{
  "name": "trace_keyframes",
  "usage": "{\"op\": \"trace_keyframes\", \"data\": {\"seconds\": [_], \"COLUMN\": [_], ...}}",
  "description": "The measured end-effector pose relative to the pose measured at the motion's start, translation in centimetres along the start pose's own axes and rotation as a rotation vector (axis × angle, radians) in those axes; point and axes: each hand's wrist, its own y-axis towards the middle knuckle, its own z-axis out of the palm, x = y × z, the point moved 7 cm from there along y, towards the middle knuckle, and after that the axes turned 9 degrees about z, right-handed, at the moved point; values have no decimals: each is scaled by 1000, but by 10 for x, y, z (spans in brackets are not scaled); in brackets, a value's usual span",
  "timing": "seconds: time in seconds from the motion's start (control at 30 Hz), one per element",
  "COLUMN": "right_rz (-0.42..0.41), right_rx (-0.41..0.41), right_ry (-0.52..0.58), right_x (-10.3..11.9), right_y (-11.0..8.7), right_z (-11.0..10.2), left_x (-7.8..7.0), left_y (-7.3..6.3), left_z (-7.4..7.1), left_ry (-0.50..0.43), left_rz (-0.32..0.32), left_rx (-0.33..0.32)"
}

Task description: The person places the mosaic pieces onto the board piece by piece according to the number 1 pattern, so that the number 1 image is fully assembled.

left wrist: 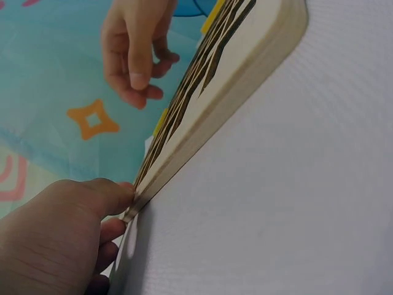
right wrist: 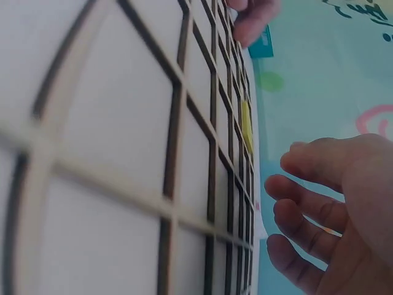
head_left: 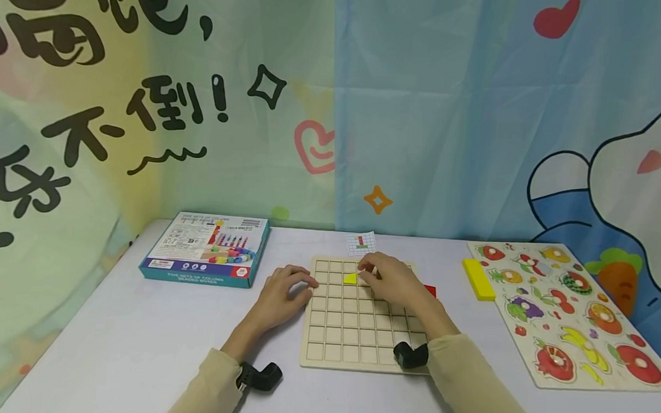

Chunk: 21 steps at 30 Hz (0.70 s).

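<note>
A pale wooden grid board (head_left: 321,355) lies on the white table, raised lines dividing it into square cells. My left hand (head_left: 282,298) holds its left edge; in the left wrist view, the fingers (left wrist: 113,195) meet at the board's rim. Near the far side, a flat yellow piece (head_left: 350,278) lies on the grid. Just right of it hovers my right hand (head_left: 396,283), its fingers loosely bent. The right wrist view shows that hand (right wrist: 344,203) with thumb and fingers apart and nothing between them. Past my right wrist, a red piece (head_left: 430,291) is partly hidden.
A small card (head_left: 360,243) with a coloured grid pattern lies beyond the board. On the left is a boxed set (head_left: 205,249). To the right lie a yellow block (head_left: 478,280) and a fruit-picture board (head_left: 533,336). A printed curtain (head_left: 404,110) hangs behind the table.
</note>
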Motion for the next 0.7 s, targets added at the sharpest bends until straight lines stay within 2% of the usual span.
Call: {"op": "trace_keyframes", "data": {"seconds": [0.17, 0.33, 0.53, 0.7], "right_rz": [0, 24, 8, 46], "right_rx": [-10, -72, -93, -135], "right_ry": [15, 9, 25, 27], "right_x": [-11, -26, -37, -57], "right_y": [-9, -21, -34, -49], "right_z": [-11, -24, -29, -40], "left_x": [0, -1, 2, 1], "left_y": [0, 0, -5, -1], "left_z": [1, 1, -6, 1], "left_ry": [7, 2, 0, -11], "left_rz": [3, 11, -8, 9], "left_rx": [-4, 2, -39, -3]}}
